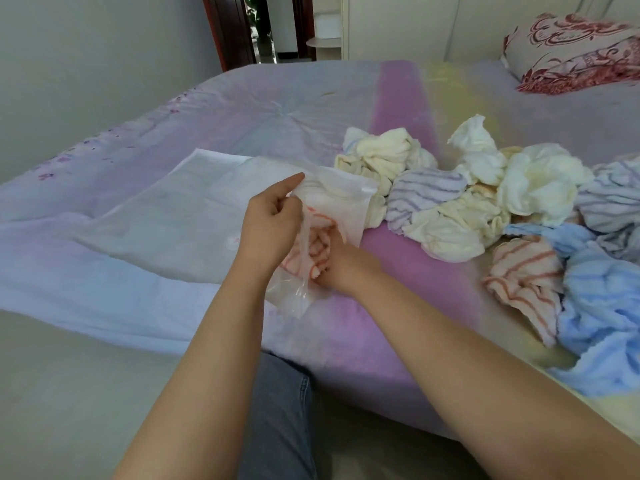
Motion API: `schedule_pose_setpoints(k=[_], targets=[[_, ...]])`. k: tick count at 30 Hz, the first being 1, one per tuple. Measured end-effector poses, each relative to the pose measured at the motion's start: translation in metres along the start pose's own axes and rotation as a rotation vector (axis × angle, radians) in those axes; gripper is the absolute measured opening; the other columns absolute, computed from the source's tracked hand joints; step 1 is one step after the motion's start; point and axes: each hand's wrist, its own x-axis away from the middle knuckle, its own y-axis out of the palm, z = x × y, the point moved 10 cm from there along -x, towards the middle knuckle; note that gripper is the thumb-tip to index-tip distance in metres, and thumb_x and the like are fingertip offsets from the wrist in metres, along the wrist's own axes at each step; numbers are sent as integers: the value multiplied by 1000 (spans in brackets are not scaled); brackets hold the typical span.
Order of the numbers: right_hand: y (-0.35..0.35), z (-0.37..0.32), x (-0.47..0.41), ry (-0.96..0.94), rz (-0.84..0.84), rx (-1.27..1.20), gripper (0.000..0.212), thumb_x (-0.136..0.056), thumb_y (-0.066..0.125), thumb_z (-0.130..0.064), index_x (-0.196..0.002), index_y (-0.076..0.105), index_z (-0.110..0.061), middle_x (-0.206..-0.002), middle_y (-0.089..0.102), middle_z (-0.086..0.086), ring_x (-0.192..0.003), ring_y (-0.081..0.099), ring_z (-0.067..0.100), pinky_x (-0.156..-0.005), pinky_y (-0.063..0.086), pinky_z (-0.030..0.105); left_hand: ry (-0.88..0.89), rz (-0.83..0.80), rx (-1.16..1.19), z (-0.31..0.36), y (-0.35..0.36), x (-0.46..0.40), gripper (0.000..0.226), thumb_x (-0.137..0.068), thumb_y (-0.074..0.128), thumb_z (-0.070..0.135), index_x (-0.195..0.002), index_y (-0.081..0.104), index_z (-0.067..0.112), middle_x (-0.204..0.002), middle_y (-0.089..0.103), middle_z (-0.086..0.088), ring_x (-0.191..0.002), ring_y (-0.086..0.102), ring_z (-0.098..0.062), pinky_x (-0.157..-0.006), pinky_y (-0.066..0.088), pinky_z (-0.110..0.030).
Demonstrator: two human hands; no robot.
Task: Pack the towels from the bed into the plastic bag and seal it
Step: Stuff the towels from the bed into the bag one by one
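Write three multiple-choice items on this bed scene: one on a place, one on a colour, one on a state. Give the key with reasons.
1. Where does the patterned pillow lie?
A. at the far right of the bed
B. on the floor
C. inside the bag

2. What colour are the stripes of the towel going into the plastic bag?
A. green
B. orange-red
C. black

3. How is the bag's mouth?
A. sealed
B. knotted
C. held open

Key: 1 A, it sits at the bed's far right corner. 2 B, orange-red stripes show through the plastic. 3 C, the left hand lifts the edge while the right hand pushes the towel in.
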Motion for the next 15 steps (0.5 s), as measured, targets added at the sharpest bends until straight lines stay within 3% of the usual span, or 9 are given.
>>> schedule_pose_setpoints(k=[3, 5, 6, 7, 9, 11, 13, 15], targets=[[-8, -10, -8, -9, 0, -9, 33, -90, 48, -34, -120, 54, -20, -110, 67, 5, -102, 65, 27, -79, 48, 32, -10, -8, -26, 0, -7, -2, 44, -90, 43, 4, -127, 63, 20, -66, 51, -8, -60, 43, -15, -54, 40, -16], [-21, -25, -3, -66, 31, -202, 26, -84, 48, -34, -104, 62, -27, -81, 73, 1, -71, 72, 22, -66, 52, 28, -14, -30, -70, -1, -13, -2, 44, -90, 43, 6, -126, 63, 22, -59, 56, -4, -55, 45, -11, -54, 41, -19], [-30, -36, 0, -111, 74, -305, 31, -82, 49, -35, -110, 61, -31, -79, 73, -2, -64, 71, 21, -63, 54, 29, -14, -56, -72, -2, -15, -2, 44, -89, 43, 7, -125, 64, 23, -60, 63, -7, -55, 50, -11, -57, 46, -23], [-40, -49, -1, -151, 138, -361, 38, -84, 50, -35, -121, 56, -33, -90, 73, -3, -72, 71, 21, -68, 56, 33, -9, -90, -58, -1, -15, 0, 45, -88, 42, 9, -125, 64, 24, -70, 69, -14, -59, 56, -16, -64, 51, -30], [-43, -88, -8, -295, 142, -169, 48, -91, 51, -30, -137, 45, -23, -128, 60, 5, -113, 60, 25, -97, 47, 38, -2, -115, -19, 4, -17, 1, 45, -87, 42, 11, -123, 66, 26, -91, 71, -22, -72, 61, -28, -76, 55, -43], [-13, -123, -12, -427, -93, 84, 54, -96, 49, -30, -146, 33, -14, -150, 36, 10, -137, 32, 25, -114, 22, 31, 13, -67, 8, 8, -26, -1, 43, -91, 42, 8, -122, 66, 24, -90, 74, -12, -76, 62, -20, -77, 53, -32], [7, -128, -11, -411, -269, 101, 43, -100, 44, -21, -140, 41, -7, -147, 39, 13, -125, 38, 21, -97, 24, 18, 37, 17, 3, 12, -41, -4, 40, -95, 42, 9, -125, 65, 22, -68, 64, 0, -62, 51, -9, -62, 44, -16], [10, -121, -9, -370, -258, 109, 36, -101, 38, -12, -134, 49, -6, -138, 51, 14, -107, 49, 21, -84, 32, 22, 34, 83, 9, 8, -54, -7, 38, -97, 42, 11, -127, 62, 21, -64, 45, -5, -53, 37, -9, -51, 35, -16]])
